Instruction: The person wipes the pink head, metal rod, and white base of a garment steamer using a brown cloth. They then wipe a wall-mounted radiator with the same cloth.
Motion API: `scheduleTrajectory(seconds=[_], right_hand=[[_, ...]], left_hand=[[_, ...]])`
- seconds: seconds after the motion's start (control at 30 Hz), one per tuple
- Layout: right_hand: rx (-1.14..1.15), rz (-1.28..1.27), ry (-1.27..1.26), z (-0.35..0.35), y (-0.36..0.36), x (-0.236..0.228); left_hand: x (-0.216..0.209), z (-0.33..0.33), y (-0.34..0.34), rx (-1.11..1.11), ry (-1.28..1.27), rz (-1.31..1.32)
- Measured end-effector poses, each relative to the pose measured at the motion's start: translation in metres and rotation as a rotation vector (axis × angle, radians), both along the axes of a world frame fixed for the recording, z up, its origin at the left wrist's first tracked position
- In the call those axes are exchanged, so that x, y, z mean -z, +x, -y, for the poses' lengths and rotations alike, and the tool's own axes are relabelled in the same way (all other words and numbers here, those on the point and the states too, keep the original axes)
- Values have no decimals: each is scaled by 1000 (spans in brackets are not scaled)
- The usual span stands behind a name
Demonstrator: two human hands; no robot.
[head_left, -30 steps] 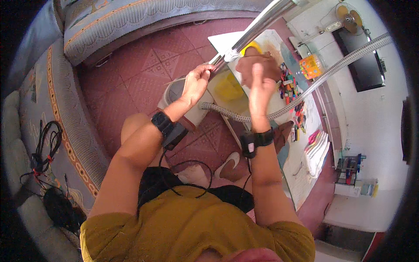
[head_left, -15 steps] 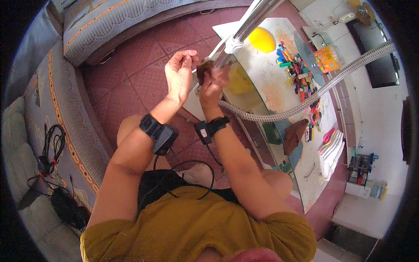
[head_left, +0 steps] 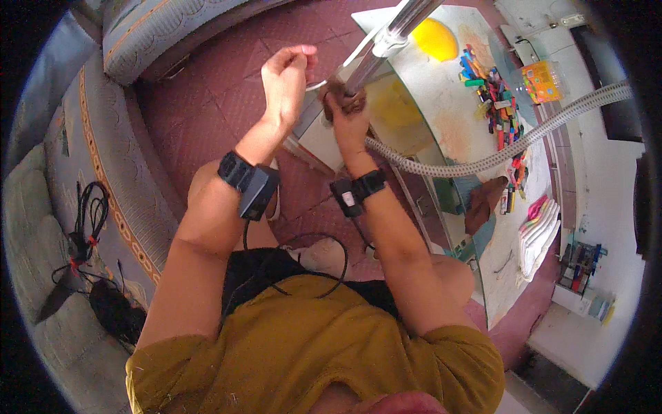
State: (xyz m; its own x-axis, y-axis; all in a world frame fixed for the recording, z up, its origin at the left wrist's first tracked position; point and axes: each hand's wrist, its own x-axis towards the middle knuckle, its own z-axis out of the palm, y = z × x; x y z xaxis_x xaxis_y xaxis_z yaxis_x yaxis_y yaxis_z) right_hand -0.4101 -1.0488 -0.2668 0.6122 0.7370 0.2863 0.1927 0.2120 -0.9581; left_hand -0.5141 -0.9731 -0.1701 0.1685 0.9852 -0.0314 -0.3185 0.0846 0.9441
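My right hand (head_left: 350, 131) grips a crumpled brown cloth (head_left: 338, 93), wrapped against the lower part of a shiny metal pole (head_left: 365, 71). Left of the pole, my left hand (head_left: 284, 86) is raised with its fingers curled together; whether anything is in them is hidden. A thin white cable (head_left: 355, 52) runs beside the pole and passes behind my left hand. A white collar (head_left: 390, 44) sits on the pole above the cloth.
A ribbed grey hose (head_left: 476, 165) arches across the right side. Behind it a glass-topped table (head_left: 452, 141) carries several markers (head_left: 502, 103), a yellow disc (head_left: 436, 39), another brown cloth (head_left: 485, 205) and folded white cloths (head_left: 540, 238). A patterned sofa (head_left: 131, 179) borders the left; cables (head_left: 93, 214) lie on it.
My right hand and the cloth have shifted slightly down the pole and right in view. My left hand has risen a little, fingers still curled. The whole view has shifted slightly.
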Motion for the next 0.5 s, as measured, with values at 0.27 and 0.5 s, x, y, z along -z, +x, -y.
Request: scheduleTrajectory(seconds=[0.27, 0.5], right_hand=[[190, 154, 278, 29, 15, -101], [80, -289, -6, 60, 0, -47]], left_hand=[[0, -37, -36, -84, 10, 65], [12, -12, -71, 414, -50, -187]])
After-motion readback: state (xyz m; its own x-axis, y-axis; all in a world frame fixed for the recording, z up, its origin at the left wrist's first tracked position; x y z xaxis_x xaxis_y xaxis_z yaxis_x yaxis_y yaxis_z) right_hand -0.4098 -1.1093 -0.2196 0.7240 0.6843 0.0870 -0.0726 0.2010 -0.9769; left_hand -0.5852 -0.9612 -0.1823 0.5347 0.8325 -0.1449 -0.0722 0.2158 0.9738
